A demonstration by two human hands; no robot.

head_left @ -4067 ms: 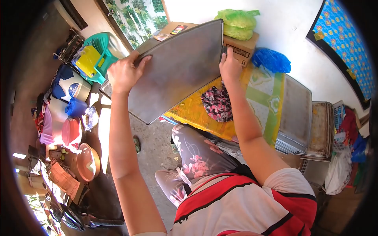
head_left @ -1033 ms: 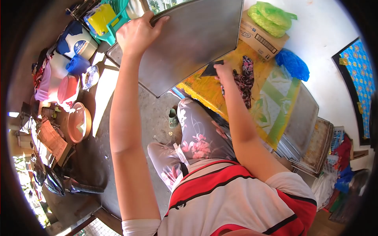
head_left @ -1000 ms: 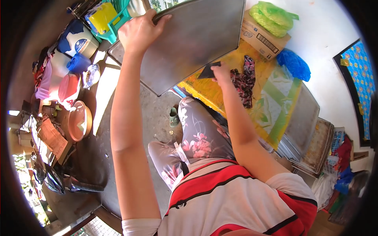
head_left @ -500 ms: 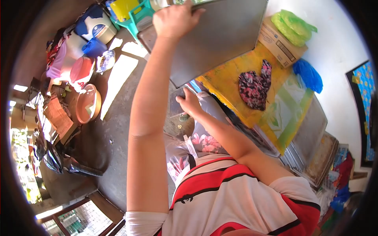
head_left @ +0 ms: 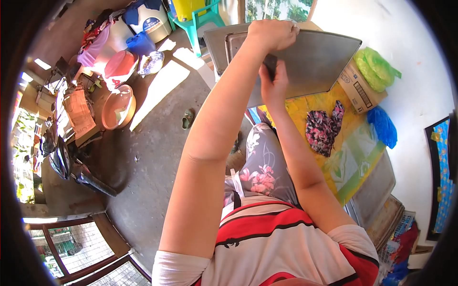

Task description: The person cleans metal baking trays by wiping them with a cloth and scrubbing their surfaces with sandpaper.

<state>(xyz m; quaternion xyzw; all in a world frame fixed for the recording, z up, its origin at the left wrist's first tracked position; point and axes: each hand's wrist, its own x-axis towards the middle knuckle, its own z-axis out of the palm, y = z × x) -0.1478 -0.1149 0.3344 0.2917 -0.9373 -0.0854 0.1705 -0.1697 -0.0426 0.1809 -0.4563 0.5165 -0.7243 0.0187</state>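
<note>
- Metal tray [head_left: 317, 64]: below the left hand [head_left: 273, 36], behind the right hand [head_left: 275, 86].
- Left hand, arm outstretched, grips the tray's upper edge.
- Right hand, raised just below, grasps a dark piece [head_left: 270, 66].
- Floral cloth [head_left: 321, 133]: right of both hands.

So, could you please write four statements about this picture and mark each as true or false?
1. The left hand holds the upper edge of a metal tray. True.
2. The right hand is empty. False: it holds a dark object.
3. The floral cloth lies on the yellow cover. True.
4. The green bag lies on the floor. False: it rests on the cardboard box.
</note>
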